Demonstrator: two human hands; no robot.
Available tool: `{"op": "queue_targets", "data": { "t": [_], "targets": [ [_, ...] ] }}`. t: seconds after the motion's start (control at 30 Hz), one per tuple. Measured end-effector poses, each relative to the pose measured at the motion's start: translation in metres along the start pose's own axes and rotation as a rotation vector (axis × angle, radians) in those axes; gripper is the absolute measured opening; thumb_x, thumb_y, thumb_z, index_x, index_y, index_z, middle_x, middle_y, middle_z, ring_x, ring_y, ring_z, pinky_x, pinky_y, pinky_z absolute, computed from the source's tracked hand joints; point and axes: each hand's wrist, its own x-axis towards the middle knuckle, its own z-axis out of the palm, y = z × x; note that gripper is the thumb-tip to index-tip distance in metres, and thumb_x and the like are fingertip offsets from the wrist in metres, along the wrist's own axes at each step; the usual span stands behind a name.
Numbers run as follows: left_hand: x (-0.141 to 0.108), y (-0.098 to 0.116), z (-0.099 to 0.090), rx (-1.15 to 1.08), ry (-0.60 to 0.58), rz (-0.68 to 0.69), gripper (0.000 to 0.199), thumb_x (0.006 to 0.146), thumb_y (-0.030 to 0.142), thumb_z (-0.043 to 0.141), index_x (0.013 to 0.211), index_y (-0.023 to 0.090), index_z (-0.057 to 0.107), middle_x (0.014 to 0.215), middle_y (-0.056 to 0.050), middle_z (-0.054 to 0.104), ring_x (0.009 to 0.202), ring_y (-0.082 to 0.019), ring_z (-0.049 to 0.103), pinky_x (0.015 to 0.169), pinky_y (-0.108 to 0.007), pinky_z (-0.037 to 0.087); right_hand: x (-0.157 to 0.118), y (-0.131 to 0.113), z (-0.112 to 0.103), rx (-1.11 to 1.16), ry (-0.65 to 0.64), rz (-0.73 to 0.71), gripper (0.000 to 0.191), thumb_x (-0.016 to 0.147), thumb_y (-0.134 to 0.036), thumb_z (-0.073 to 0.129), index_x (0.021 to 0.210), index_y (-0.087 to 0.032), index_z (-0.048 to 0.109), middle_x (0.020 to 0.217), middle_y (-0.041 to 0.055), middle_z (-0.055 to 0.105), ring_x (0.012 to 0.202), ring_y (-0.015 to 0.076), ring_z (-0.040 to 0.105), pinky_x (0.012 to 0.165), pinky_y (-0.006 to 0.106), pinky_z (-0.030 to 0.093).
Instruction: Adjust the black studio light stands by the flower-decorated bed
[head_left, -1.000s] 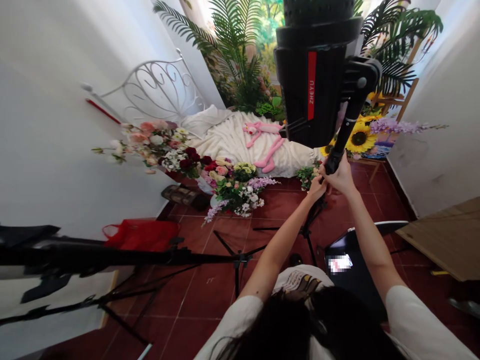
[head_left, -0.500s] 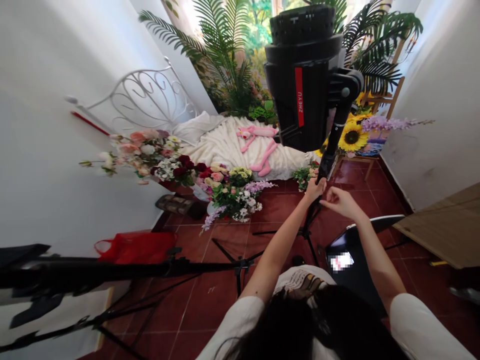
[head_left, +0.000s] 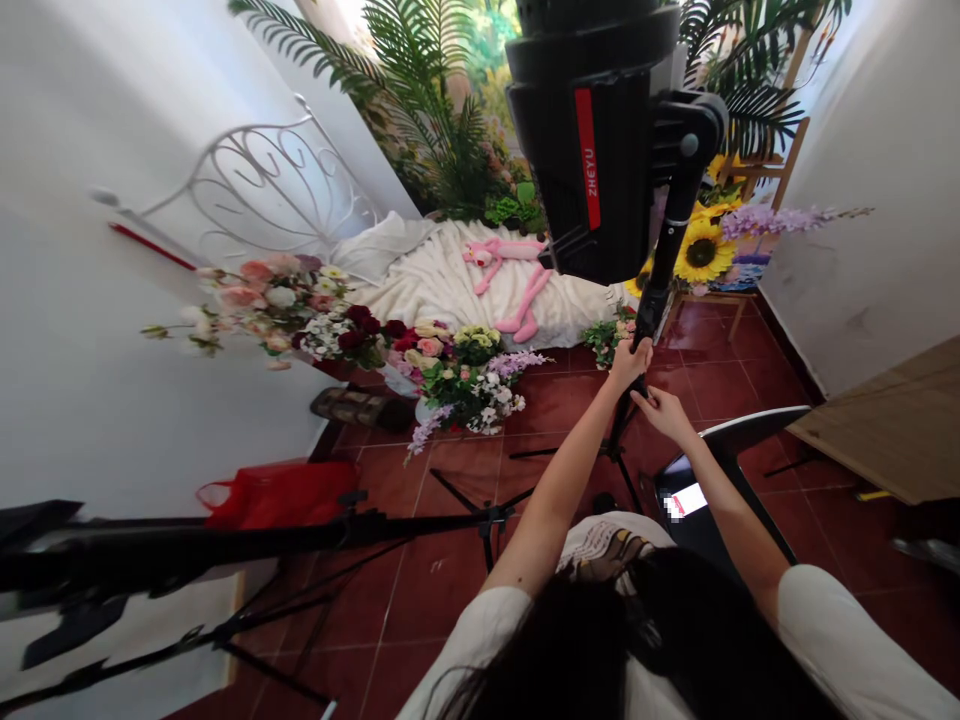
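A large black studio light point(head_left: 551, 130) with a red stripe sits atop a black light stand point(head_left: 670, 245), close in front of me. My left hand point(head_left: 628, 366) is wrapped round the stand's pole below the light. Just below it, on the right, my right hand point(head_left: 664, 414) has its fingers closed at the lower pole. Whether a knob is between those fingers is hidden. The stand's spread legs rest on the red tiled floor.
A second black stand point(head_left: 300, 540) crosses the lower left, near a red bag point(head_left: 281, 492). Artificial flowers point(head_left: 465, 375) line a bed with a pink plush toy point(head_left: 506, 250). At right are a black case-like object point(head_left: 757, 480), a wooden board point(head_left: 892, 425) and sunflowers point(head_left: 703, 250).
My right hand has moved left and down onto the pole, where its fingers now close. My left hand keeps its grip. The view has tilted slightly down, so the light sits higher.
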Motion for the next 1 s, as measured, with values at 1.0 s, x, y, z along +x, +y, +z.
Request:
{"op": "queue_targets", "data": {
  "t": [1.0],
  "targets": [
    [-0.006,0.012,0.004,-0.027,0.025,0.030,0.079,0.070,0.093,0.047,0.045,0.019,0.044,0.035,0.004,0.038,0.033,-0.005,0.035,0.041,-0.023,0.028,-0.016,-0.008,0.023,0.210,0.284,0.044,0.051,0.076,-0.065,0.068,0.072,-0.025,0.036,0.059,-0.0085,0.039,0.056,0.0111,0.038,0.057,0.025,0.033]
  ]
}}
